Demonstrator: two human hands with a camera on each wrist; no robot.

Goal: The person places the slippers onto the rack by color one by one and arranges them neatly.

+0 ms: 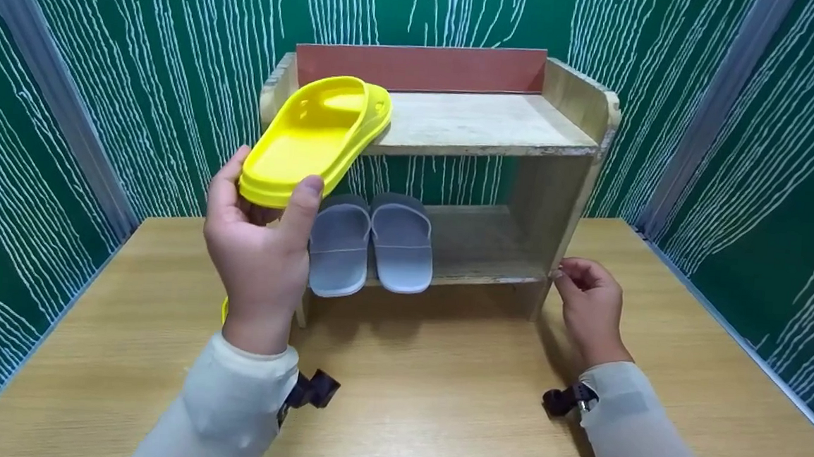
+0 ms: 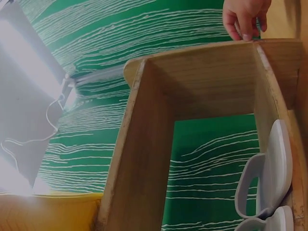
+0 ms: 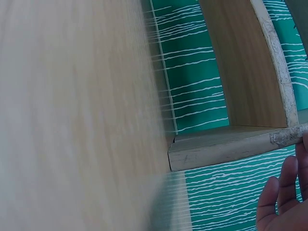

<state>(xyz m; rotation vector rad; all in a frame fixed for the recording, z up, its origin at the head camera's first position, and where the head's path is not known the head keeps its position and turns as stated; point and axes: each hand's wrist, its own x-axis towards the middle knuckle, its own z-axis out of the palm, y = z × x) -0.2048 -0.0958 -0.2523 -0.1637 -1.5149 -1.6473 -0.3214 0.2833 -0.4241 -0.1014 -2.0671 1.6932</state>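
My left hand (image 1: 264, 255) grips a yellow slipper (image 1: 306, 137) by its heel end, thumb on the near edge, toe tilted up before the top shelf. In the left wrist view that slipper (image 2: 53, 211) is only partly seen. With loosely bent fingers, my right hand (image 1: 592, 303) touches the outer side of a wooden shoe rack (image 1: 484, 124). The right wrist view shows fingertips of this hand (image 3: 286, 202) at the rack's edge. Two grey slide slippers (image 1: 338, 252) sit side by side on the lower shelf, overhanging its front.
The rack stands on a wood-look table (image 1: 425, 392) and has a red back board (image 1: 424, 70) on top. Green walls (image 1: 196, 88) with white streaks enclose the table. A sliver of something yellow (image 1: 224, 310) shows behind my left wrist, mostly hidden.
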